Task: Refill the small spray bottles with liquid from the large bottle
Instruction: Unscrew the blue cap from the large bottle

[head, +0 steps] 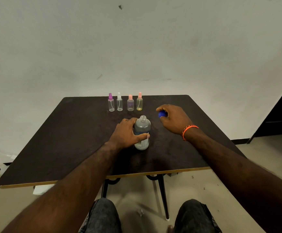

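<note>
Large bottle (142,132) stood upright near the middle of the dark table (69,140), neck bare and open. Gripped round the body by the left hand (128,133), thumb across the label and fingers curled behind. Braced that way, most likely, so nothing tipped while the top was off.

Blue cap (161,113) pinched in the curled fingers of the right hand (174,119), held off to the right and clear of the open mouth. Whether touching the tabletop or just above it, impossible to tell. Carried aside, by the look of it, to be parked within reach and leave the neck free for pouring. Orange band (190,129) on that wrist.

Hands well apart, then: one clamped on the bottle, the other closed on its cap.

Four small spray bottles lined up at the far edge, each upright with its sprayer on: purple-topped bottle (111,103), white-topped bottle (119,102), pink-topped bottle (130,103), and a yellowish bottle (139,102) last on the right. Spaced out in a row beyond the large one, handy for taking one at a time. None opened yet, so the filling itself judged not begun; sprayers to come off first.
</note>
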Demonstrator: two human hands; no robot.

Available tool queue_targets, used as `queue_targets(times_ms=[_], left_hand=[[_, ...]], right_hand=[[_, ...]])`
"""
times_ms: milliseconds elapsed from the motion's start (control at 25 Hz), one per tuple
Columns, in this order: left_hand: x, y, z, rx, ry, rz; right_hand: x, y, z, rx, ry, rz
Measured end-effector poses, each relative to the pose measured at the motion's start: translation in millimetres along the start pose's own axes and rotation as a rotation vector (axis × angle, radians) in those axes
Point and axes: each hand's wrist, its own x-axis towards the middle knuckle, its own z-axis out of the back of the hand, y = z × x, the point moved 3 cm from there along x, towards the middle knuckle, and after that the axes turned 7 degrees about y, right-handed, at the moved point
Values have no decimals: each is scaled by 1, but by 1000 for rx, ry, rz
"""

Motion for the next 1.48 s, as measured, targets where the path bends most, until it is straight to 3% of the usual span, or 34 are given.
queue_targets(times_ms=[280, 440, 720, 920, 1160, 1480], left_hand=[[-5, -6, 2, 2, -39, -6], [-8, -8, 2, -8, -58, -12], [-10, -10, 2, -20, -37, -7], [-9, -11, 2, -33, -19, 40], [-6, -13, 1, -3, -17, 54], [27, -35, -19, -61, 14, 62]], right_hand=[[-34, -109, -12, -189, 129, -448], [-48, -137, -23, -234, 225, -571], [-53, -142, -29, -241, 254, -578], [-52, -123, -25, -314, 140, -480], [-43, -101, -32, -352, 177, -380], [-40, -112, -32, -362, 239, -390]])
